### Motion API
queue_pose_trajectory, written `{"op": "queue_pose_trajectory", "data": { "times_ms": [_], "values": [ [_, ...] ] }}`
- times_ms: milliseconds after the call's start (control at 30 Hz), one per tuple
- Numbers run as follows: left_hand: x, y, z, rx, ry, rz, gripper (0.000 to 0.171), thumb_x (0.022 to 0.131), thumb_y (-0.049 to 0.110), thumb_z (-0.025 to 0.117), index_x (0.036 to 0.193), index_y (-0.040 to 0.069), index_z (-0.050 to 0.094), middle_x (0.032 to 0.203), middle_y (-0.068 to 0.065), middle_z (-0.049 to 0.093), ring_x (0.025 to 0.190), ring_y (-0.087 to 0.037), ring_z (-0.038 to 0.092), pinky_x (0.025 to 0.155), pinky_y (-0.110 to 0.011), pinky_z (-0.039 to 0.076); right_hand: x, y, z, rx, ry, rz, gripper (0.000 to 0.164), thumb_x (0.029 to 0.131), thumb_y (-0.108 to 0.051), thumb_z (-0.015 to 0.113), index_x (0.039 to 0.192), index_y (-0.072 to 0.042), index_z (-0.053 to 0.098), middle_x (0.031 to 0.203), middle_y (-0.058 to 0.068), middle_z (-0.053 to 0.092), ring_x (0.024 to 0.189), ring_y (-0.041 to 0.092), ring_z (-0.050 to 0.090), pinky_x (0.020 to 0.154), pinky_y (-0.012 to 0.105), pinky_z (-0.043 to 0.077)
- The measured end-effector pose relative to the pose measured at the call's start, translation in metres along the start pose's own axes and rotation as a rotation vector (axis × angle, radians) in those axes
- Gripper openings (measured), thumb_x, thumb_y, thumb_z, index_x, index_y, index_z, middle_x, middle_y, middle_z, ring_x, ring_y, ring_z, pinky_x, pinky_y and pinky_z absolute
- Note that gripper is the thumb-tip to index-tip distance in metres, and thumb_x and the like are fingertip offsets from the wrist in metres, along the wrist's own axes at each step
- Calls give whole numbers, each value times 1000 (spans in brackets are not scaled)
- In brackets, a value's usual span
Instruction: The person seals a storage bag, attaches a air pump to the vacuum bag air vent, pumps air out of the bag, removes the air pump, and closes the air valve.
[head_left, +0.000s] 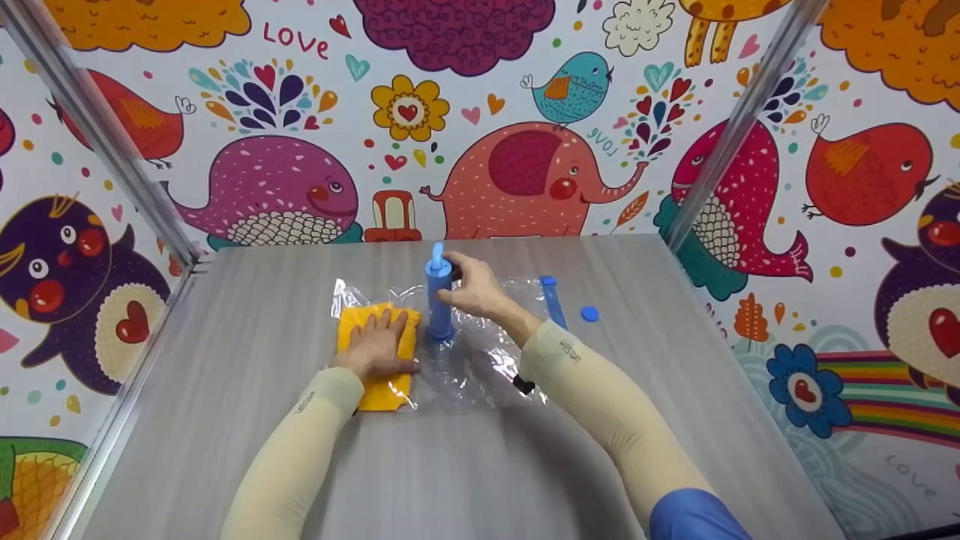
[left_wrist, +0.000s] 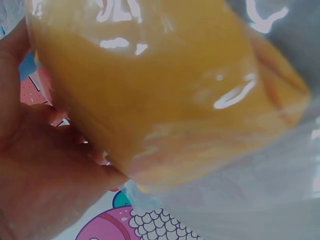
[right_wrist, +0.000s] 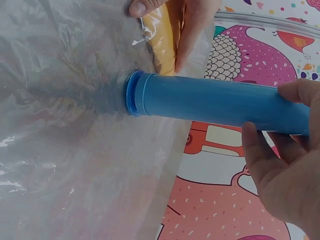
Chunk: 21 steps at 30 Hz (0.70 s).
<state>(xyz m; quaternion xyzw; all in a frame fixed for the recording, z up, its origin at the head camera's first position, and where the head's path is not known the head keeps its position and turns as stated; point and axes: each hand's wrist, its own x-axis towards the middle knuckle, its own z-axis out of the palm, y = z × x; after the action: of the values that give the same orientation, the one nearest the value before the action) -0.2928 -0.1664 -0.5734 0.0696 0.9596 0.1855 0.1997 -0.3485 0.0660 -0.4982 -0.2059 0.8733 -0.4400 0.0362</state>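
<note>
A clear plastic bag (head_left: 480, 375) lies on the table with a folded yellow cloth (head_left: 386, 394) inside its left part. My left hand (head_left: 375, 346) rests on the cloth through the plastic, fingers spread. Beside it, a blue hand pump (head_left: 439, 319) stands upright on the bag, its flared base meeting the plastic. My right hand (head_left: 476, 289) grips the pump's upper barrel, just under the handle (head_left: 437, 256). In the right wrist view, thumb and fingers hold the blue barrel (right_wrist: 210, 97) from both sides. The left wrist view is mostly filled by the yellow cloth (left_wrist: 160, 90) under shiny plastic.
A blue strip (head_left: 553, 304) runs along the bag's right edge. To its right, a round blue cap (head_left: 589, 313) lies on the grey table (head_left: 225, 420). Walls with printed cartoon animals stand at the back and both sides, joined by metal posts (head_left: 739, 120).
</note>
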Motion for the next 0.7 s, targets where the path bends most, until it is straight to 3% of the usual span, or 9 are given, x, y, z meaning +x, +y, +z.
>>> {"op": "queue_pose_trajectory", "data": {
  "times_ms": [700],
  "values": [
    [1, 0, 1, -1, 6, 6, 110, 97, 51, 81, 181, 15, 21, 189, -25, 9, 176, -54, 7, 142, -74, 5, -4, -5, 6, -83, 51, 102, 60, 96, -19, 90, 150, -13, 64, 144, 14, 77, 130, 33, 76, 116, 53, 62]
  ]
}}
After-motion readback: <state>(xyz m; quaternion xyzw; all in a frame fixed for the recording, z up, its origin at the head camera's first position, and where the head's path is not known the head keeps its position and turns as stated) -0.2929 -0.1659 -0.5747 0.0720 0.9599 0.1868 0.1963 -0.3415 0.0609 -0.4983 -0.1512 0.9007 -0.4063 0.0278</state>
